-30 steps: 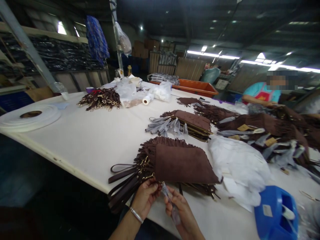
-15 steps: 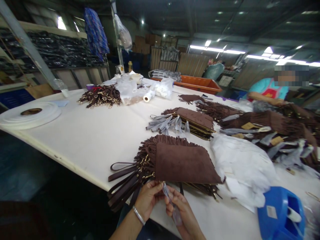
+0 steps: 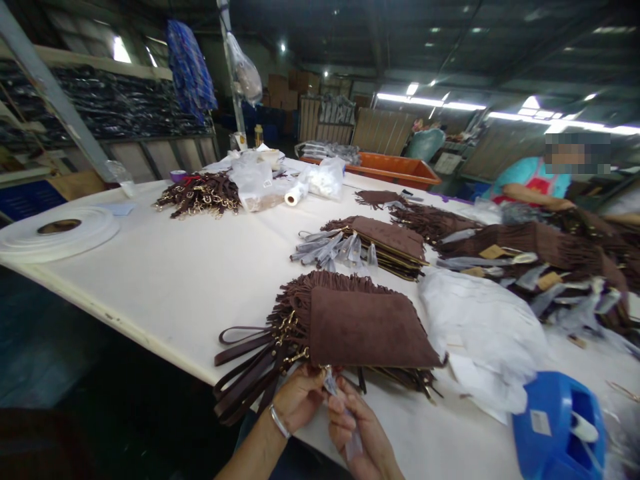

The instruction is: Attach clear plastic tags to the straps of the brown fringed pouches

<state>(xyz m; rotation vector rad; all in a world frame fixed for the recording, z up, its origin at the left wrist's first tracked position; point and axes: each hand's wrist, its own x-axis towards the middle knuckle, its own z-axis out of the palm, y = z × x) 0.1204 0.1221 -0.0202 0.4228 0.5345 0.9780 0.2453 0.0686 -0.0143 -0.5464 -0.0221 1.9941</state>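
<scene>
A brown suede pouch lies on top of a stack near the table's front edge. Fringe and several wrist straps with gold clasps stick out at its left. My left hand, with a silver bracelet on the wrist, pinches at the pouch's lower left corner, where a clear plastic sleeve begins. Closed round the lower length of that sleeve is my right hand. The sleeve's end hangs below the fingers. Whatever my left fingertips grip is partly hidden.
Right of the stack are a white plastic bag and a blue plastic container. Another pouch stack lies behind. A white tape roll and a strap pile are at left. A co-worker stands across the table.
My right hand's fingers have closed further round the plastic sleeve, and both hands have shifted slightly. The pouch stack stays in place. The view has moved a little.
</scene>
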